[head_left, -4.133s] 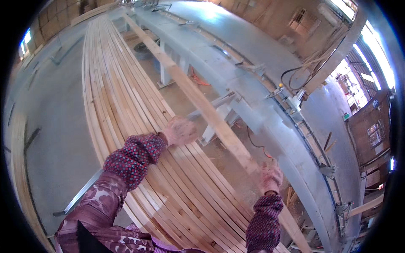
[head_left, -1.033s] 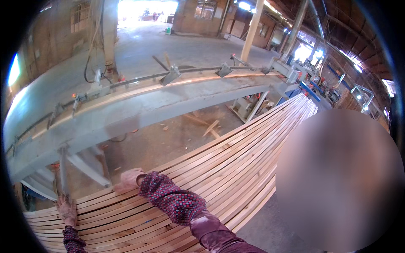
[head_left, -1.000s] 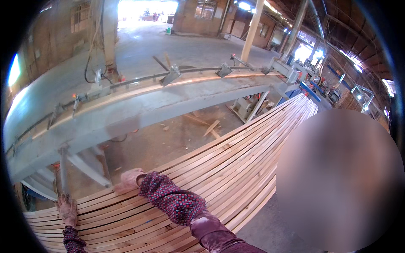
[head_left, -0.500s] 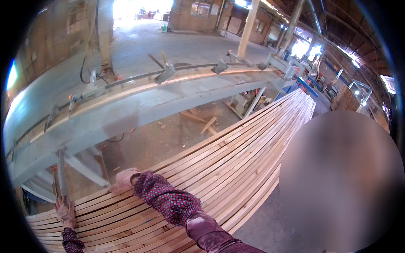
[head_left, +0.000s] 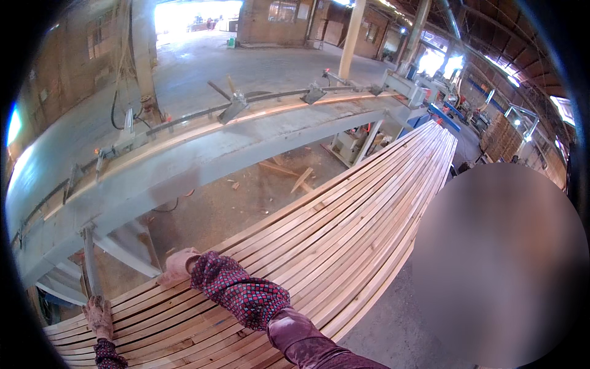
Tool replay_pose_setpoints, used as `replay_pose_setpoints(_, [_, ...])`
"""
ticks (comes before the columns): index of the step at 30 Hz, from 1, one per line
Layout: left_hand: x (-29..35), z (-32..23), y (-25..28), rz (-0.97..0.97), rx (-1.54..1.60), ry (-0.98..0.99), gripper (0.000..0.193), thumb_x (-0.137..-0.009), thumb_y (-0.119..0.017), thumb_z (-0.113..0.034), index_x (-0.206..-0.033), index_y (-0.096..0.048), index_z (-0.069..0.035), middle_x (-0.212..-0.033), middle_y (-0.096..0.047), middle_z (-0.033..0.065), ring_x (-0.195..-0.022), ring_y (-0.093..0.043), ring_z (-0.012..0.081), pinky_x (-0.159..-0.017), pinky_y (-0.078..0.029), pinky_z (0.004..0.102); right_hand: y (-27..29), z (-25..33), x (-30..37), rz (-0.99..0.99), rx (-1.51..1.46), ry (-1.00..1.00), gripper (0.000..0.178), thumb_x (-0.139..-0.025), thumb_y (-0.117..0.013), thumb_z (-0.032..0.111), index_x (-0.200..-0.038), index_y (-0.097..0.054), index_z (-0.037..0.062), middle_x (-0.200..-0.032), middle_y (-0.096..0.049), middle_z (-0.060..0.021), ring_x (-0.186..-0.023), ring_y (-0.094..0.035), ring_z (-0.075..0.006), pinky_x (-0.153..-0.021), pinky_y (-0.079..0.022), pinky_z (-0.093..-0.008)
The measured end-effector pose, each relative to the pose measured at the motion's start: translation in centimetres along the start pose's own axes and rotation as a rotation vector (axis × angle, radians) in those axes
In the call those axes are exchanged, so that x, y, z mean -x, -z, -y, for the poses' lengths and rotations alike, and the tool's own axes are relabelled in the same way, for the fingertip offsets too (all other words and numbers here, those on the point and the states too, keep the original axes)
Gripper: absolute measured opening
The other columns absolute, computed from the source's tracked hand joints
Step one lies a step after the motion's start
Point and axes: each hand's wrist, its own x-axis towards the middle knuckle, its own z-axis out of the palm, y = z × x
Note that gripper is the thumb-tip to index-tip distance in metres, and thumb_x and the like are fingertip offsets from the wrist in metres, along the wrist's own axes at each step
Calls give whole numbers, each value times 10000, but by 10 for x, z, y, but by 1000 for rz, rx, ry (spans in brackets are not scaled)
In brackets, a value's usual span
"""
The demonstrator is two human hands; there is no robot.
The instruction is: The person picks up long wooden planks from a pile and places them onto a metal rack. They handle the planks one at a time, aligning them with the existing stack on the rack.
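A wide layer of long, pale wooden strips [head_left: 319, 240] runs from the lower left to the far right, side by side. My right hand [head_left: 178, 267], in a pinkish work glove, is closed over the strip at the layer's far edge; its fingertips are hidden beyond that edge. Farther left, my left hand [head_left: 98, 317] wears a similar, dirtier glove and has its fingers bent over the same far edge. A patterned sleeve cover [head_left: 243, 292] wraps my right forearm, which crosses above the strips.
Beyond the strips stands a long grey machine beam [head_left: 203, 154] with metal brackets [head_left: 232, 109] and a wooden strip along its top. Wood scraps [head_left: 301, 179] lie on the floor between. Blue machinery [head_left: 444, 117] stands at the far end. A blurred round patch hides the right side.
The view has shifted slightly, and the strips have moved a little in the picture. Both hands keep about the same place at the strips' far edge; the left fingers look more bent.
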Motion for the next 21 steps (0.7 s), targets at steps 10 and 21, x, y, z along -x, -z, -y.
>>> replay_pose_setpoints(10, [-4,7,-11,-62,-42,-24,535,-961,-536,-441,-1307,-594,-37,-1446,-485,157,-1369,-403,313,-1226,-183,444,0,5,-2,-11,29,-57,797,-872,-504,726,-1243,-682,44,-1252,-679,-166,-1162,-639,-383,-993,-438,-576])
replay_pose_setpoints(21, [3,-6,1,-63,38,-8,442,-922,-598,-404,-1197,-653,-62,-1268,-604,133,-1241,-491,330,-1156,-266,449,-7,1,-1,-80,-20,-34,738,-862,-530,670,-1150,-718,17,-1186,-698,-188,-1099,-659,-387,-963,-451,-562])
